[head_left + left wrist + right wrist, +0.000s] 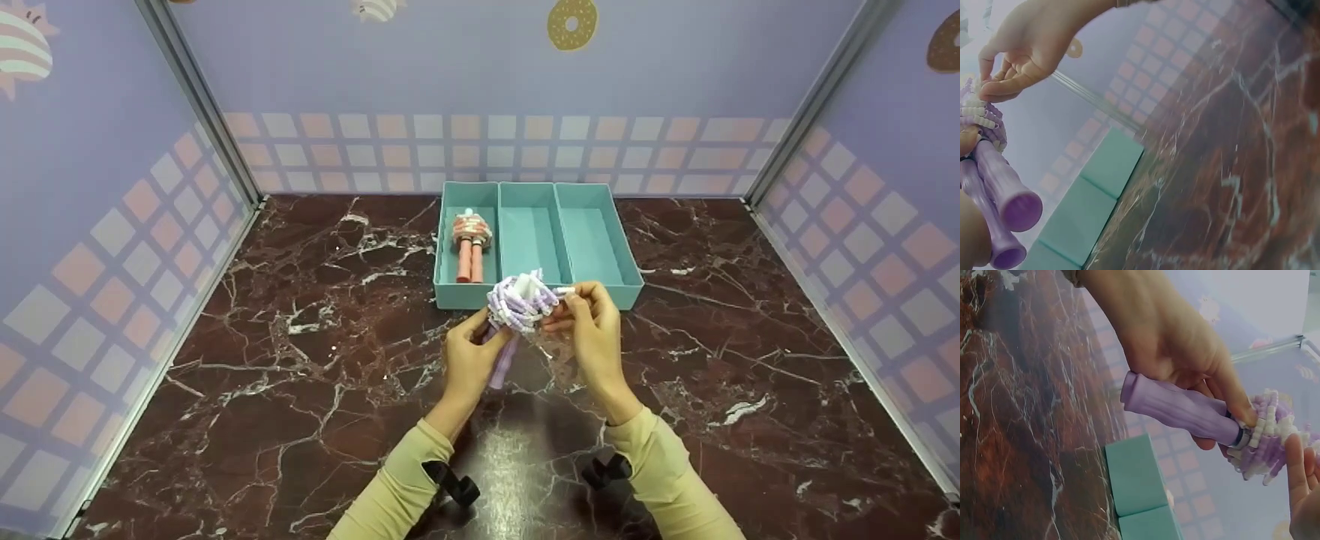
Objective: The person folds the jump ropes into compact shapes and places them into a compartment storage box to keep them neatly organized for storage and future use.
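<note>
A purple and white beaded jump rope (517, 309), its cord wound into a bundle, is held above the table just in front of the teal box. My left hand (466, 364) grips it where the bundle meets the two purple handles (1176, 410), whose hollow ends point back toward me. At the bundle's right side, my right hand (598, 330) pinches a white-beaded end of the cord between thumb and fingers. The left wrist view shows the right hand (1033, 50) close against the beads, with the handles (1008, 185) hanging below.
The teal box (465, 298) has three compartments and stands at the back middle of the dark marbled table (315, 420). A wound pink and white jump rope (471, 259) lies in its left compartment. Patterned lilac panels (465, 67) enclose the back and both sides.
</note>
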Demonstrator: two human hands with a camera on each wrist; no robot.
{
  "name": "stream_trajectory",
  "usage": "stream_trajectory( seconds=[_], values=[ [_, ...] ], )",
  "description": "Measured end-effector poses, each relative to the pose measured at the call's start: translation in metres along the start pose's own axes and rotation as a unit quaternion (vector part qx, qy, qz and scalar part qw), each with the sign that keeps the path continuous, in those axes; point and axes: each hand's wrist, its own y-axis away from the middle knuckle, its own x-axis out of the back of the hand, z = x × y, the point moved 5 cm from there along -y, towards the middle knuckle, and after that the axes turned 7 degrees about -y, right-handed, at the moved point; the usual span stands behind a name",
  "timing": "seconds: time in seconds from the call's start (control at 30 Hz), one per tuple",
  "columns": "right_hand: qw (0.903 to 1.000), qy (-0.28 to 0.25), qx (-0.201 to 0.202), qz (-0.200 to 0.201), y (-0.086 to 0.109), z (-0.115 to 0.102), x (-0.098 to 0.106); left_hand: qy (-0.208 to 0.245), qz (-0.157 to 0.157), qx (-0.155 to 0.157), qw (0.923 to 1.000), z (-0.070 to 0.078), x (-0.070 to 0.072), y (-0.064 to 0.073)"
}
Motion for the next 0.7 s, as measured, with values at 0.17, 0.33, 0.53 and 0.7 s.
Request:
stream_trajectory(
  seconds=[0.17, 0.33, 0.53, 0.7],
  values=[
    [0.9934, -0.103, -0.046, 0.016, -0.001, 0.005, -0.004, 0.107, 0.001, 0.041, 0.9934, 0.0, -0.005, 0.001],
    [0.9616, -0.241, -0.127, 0.032, -0.001, 0.011, -0.007, 0.182, -0.01, 0.072, 0.9806, 0.0, -0.009, 0.004],
    [0.9156, -0.356, -0.187, 0.01, 0.0, 0.014, -0.016, 0.208, -0.017, 0.119, 0.9707, -0.007, -0.007, 0.003],
    [0.9541, -0.276, -0.116, -0.017, -0.001, 0.005, -0.021, 0.152, -0.038, 0.08, 0.9844, -0.003, -0.004, 0.0]
  ],
)
